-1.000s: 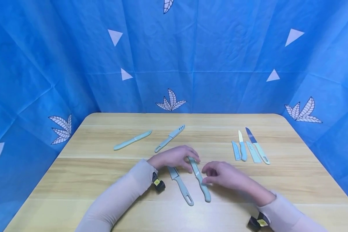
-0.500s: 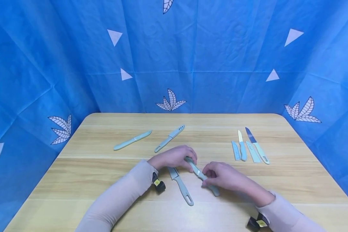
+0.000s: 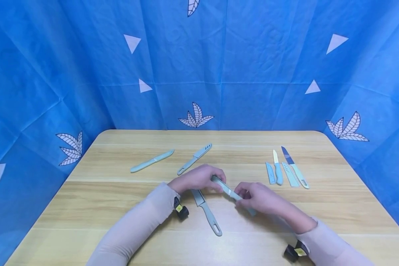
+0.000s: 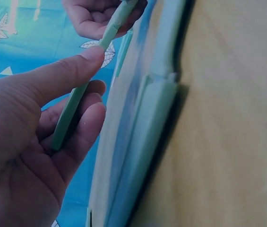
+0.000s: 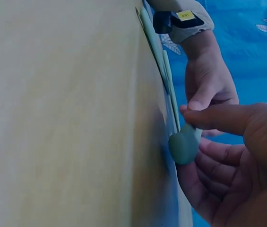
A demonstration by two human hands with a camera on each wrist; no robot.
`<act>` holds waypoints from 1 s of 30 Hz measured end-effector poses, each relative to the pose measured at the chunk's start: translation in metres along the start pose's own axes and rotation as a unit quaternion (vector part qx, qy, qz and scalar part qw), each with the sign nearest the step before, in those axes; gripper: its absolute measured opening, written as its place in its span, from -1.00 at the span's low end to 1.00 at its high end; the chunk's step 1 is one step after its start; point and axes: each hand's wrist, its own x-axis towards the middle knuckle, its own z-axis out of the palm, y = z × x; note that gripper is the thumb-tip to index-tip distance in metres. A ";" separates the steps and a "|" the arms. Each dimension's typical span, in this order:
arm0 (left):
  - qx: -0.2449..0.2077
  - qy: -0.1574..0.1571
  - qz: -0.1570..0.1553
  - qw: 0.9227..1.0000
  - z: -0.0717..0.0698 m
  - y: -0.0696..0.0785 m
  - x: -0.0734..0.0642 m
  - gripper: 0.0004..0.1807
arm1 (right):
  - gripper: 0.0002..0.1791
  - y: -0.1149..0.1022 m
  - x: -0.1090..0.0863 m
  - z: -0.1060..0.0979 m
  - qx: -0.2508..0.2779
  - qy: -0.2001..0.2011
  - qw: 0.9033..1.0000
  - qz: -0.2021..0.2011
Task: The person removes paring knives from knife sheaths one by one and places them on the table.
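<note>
Both hands hold one pale green sheathed knife [image 3: 231, 193] over the middle of the table. At its sheath end, the left hand [image 3: 203, 178] pinches it between thumb and fingers; the left wrist view shows the sheath [image 4: 69, 118] lying across those fingers. The right hand [image 3: 261, 197] grips the handle, whose rounded butt [image 5: 185, 144] sticks out towards the right wrist camera. Under the left hand lies another pale green knife [image 3: 210, 218] in its cover, with a slotted handle pointing to the near side; the left hand hides part of its cover.
Two more covered knives, one slim [image 3: 152, 161] and one with a slotted cover [image 3: 194, 159], lie at the back left. At the right are a blue-handled knife [image 3: 278, 173], a dark-bladed knife [image 3: 298, 173] and their separate sheaths [image 3: 290, 174]. A blue curtain [image 3: 252, 103] stands behind the table.
The right hand has taken hold of the knife's handle. The handle end has swung to the right and away from the near edge, while the left hand has stayed at the sheath end.
</note>
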 end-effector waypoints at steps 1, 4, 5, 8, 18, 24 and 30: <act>0.001 0.003 -0.001 1.000 -0.001 0.000 0.000 -0.82 | -0.82 0.001 0.001 -0.002 0.010 -0.004 1.000 -0.002; 0.002 0.016 0.005 1.000 -0.006 0.000 0.000 -0.81 | -0.81 0.003 0.004 -0.008 0.047 -0.019 0.999 -0.014; 0.003 0.022 0.010 1.000 -0.008 0.000 0.000 -0.80 | -0.80 0.004 0.006 -0.010 0.066 -0.026 0.997 -0.018; -0.009 0.039 0.027 0.999 -0.012 -0.001 0.000 -0.80 | -0.75 0.007 0.011 -0.017 0.131 -0.051 0.990 -0.023; -0.077 0.059 0.019 0.995 -0.021 -0.001 -0.001 -0.82 | -0.62 0.018 0.028 -0.029 0.295 -0.133 0.946 -0.024; -0.095 0.073 -0.004 0.993 -0.021 -0.004 -0.001 -0.76 | -0.58 0.016 0.032 -0.032 0.316 -0.142 0.938 -0.013; -0.175 0.086 -0.047 0.980 -0.021 -0.010 -0.004 -0.64 | -0.58 0.015 0.036 -0.031 0.320 -0.143 0.936 -0.017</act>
